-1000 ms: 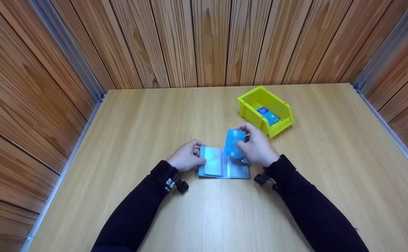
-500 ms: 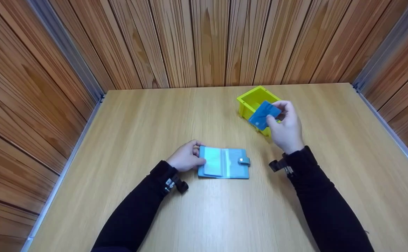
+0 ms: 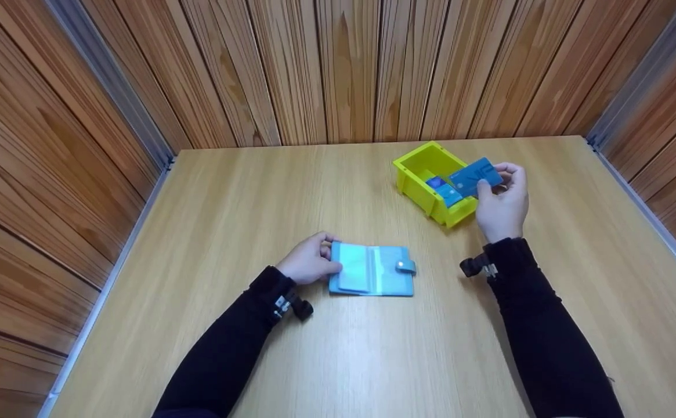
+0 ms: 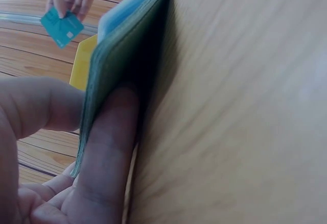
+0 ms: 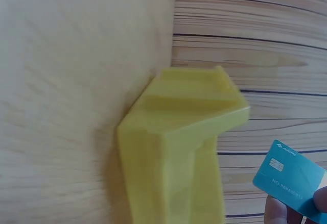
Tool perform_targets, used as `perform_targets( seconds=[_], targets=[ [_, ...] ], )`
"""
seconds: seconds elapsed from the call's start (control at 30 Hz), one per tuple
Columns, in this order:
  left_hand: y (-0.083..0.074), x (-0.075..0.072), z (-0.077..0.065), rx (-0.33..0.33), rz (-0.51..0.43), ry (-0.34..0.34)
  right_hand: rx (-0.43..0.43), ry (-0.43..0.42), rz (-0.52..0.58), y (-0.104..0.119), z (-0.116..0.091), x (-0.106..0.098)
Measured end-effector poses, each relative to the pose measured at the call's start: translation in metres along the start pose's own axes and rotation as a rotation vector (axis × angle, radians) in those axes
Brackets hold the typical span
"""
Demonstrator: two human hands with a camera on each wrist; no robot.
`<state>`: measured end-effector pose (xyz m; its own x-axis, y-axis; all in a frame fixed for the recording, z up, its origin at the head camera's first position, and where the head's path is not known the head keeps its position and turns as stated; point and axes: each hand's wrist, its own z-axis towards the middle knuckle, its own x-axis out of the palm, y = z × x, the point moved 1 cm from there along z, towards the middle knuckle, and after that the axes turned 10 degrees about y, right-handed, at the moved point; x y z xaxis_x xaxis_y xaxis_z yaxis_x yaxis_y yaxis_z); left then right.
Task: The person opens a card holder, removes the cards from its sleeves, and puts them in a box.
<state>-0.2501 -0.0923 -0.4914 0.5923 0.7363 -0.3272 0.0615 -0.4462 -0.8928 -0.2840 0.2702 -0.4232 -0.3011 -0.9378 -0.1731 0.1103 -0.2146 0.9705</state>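
Note:
My left hand [image 3: 310, 259] pinches the left edge of a light blue card holder [image 3: 393, 281] that lies spread on the table, its snap strap [image 3: 405, 266] on the right side. In the left wrist view the thumb is on one side of the cover [image 4: 115, 55] and a finger is under it. My right hand [image 3: 505, 203] pinches a blue bank card [image 3: 470, 176] by its right end, over the right side of a yellow bin [image 3: 425, 194]. Chip and printed digits show on the bank card [image 5: 288, 178] in the right wrist view.
More blue cards [image 3: 445, 191] lie inside the bin. The wooden table [image 3: 245, 203] meets plank walls [image 3: 349, 69] at the back and sides, with grey metal strips [image 3: 111, 273] along its left and right edges.
My right hand has carried the bank card from above the card holder up and right to the bin, then a little farther right. The left hand and card holder have stayed put.

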Motion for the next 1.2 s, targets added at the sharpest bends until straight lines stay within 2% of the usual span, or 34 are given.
perform_targets(
  seconds=[0.13, 0.3, 0.57, 0.67, 0.87, 1.2],
  targets=[
    [0.001, 0.001, 0.0, 0.005, -0.02, 0.003, 0.039, -0.003, 0.015, -0.013, 0.004, 0.003],
    [0.001, -0.001, 0.0, -0.007, -0.014, 0.007, 0.086, 0.025, -0.054, -0.022, 0.005, 0.011],
    [0.001, 0.001, 0.001, 0.0, -0.048, 0.013, -0.012, 0.106, -0.218, -0.033, 0.007, 0.018],
    [0.001, 0.001, 0.001, -0.006, -0.062, 0.016, 0.006, 0.155, -0.216, -0.034, 0.008, 0.018],
    [0.0, 0.002, 0.001, -0.003, -0.043, 0.007, 0.127, 0.243, -0.175, -0.031, 0.008, 0.019],
    [0.001, 0.001, 0.001, -0.022, 0.0, 0.005, 0.09, 0.293, -0.244, -0.029, 0.005, 0.023]
  ],
)
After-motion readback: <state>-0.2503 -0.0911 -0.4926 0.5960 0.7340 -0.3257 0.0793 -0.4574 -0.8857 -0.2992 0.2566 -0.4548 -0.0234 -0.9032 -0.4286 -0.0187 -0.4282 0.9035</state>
